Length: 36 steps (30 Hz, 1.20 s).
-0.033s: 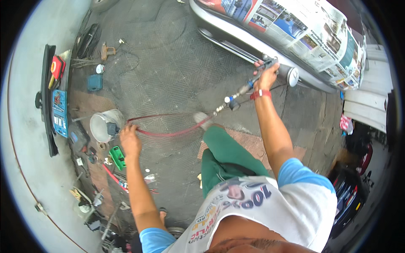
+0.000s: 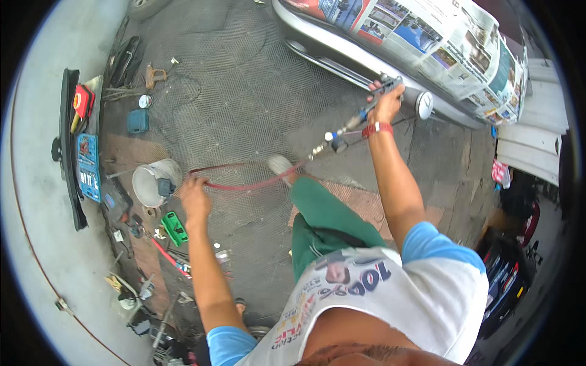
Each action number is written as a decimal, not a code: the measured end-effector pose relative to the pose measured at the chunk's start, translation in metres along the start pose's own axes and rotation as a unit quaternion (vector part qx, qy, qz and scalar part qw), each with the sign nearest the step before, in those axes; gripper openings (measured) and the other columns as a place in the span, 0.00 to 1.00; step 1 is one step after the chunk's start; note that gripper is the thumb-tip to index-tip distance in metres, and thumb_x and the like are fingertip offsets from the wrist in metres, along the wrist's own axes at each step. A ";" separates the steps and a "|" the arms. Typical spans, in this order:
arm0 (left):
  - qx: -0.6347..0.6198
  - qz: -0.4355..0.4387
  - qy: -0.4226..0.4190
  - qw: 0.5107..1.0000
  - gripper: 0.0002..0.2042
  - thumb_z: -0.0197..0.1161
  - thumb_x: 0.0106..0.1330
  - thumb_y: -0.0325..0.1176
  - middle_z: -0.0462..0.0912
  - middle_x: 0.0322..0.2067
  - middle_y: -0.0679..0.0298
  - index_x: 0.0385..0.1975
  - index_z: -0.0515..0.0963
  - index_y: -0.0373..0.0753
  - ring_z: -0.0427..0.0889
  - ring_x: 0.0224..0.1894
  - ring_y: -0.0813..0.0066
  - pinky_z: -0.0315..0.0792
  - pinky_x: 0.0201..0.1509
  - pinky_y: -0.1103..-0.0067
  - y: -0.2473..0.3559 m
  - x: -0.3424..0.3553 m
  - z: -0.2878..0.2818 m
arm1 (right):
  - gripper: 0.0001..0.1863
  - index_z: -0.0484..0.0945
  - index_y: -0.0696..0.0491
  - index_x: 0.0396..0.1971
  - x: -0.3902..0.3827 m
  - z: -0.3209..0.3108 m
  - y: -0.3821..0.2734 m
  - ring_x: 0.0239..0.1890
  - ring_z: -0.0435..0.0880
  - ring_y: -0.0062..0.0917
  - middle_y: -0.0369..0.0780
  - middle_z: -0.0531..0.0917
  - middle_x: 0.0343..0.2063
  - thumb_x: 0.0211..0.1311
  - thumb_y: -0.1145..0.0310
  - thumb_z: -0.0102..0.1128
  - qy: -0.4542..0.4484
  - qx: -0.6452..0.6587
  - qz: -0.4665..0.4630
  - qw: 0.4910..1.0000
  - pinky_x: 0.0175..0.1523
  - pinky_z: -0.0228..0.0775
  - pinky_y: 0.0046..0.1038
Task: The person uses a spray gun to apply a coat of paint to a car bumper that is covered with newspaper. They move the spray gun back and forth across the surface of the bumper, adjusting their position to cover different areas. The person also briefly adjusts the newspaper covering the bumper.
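Observation:
My right hand (image 2: 386, 108), a red band on its wrist, is wrapped round a spray gun (image 2: 384, 87). Beside the gun sits a grey cup with a pale round lid (image 2: 424, 105). A regulator fitting (image 2: 332, 139) joins the gun to a dark red air hose (image 2: 250, 185). That hose sags leftward to my left hand (image 2: 196, 198), whose fingers are closed on it. Just beyond the gun runs a silver car bumper (image 2: 342, 44), and newspaper sheets (image 2: 421, 36) cover the bodywork above it.
On the left stand a white bucket (image 2: 146, 186), a green case (image 2: 174, 229) and a blue case (image 2: 138, 121). A dark panel against the wall carries a blue tool set (image 2: 88, 168). My shoe (image 2: 281, 168) is on the floor near the hose.
My left hand has shifted slightly right with the hose, and my shoe has moved a little forward and left. The spray gun stays close to the bumper.

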<state>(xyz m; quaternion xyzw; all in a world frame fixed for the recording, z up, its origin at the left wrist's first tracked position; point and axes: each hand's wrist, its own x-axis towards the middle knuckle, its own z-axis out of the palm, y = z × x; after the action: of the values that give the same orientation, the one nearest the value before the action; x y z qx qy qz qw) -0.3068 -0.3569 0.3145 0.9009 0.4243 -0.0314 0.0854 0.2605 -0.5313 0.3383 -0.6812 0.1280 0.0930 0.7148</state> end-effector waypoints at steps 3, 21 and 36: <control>-0.289 0.011 -0.132 0.948 0.17 0.57 0.72 0.33 0.84 0.59 0.53 0.57 0.83 0.40 0.80 0.64 0.53 0.72 0.68 0.65 0.078 0.100 -0.020 | 0.38 0.76 0.61 0.53 -0.007 0.030 -0.031 0.36 0.92 0.36 0.50 0.89 0.39 0.82 0.37 0.33 0.041 0.016 -0.007 0.999 0.21 0.72 0.29; -0.600 -0.052 -0.643 0.474 0.12 0.68 0.75 0.42 0.85 0.39 0.69 0.47 0.82 0.39 0.84 0.38 0.79 0.80 0.46 0.77 0.178 0.364 -0.021 | 0.35 0.78 0.64 0.53 -0.136 0.236 -0.007 0.38 0.89 0.28 0.47 0.88 0.41 0.84 0.43 0.37 0.110 -0.047 0.035 0.992 0.24 0.74 0.26; -0.311 0.141 -0.801 0.492 0.44 0.43 0.73 0.76 0.85 0.55 0.51 0.57 0.81 0.36 0.79 0.64 0.57 0.67 0.74 0.63 -0.151 0.533 0.007 | 0.33 0.78 0.64 0.45 -0.100 0.467 0.054 0.27 0.87 0.25 0.44 0.86 0.30 0.83 0.43 0.43 0.306 -0.124 -0.016 0.944 0.19 0.75 0.26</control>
<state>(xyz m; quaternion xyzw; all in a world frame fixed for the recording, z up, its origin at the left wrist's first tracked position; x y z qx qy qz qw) -0.0833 0.1410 0.2192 0.4519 0.0232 -0.5930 0.6661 0.1752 -0.0584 0.3364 -0.7620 0.3172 -0.1167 0.5523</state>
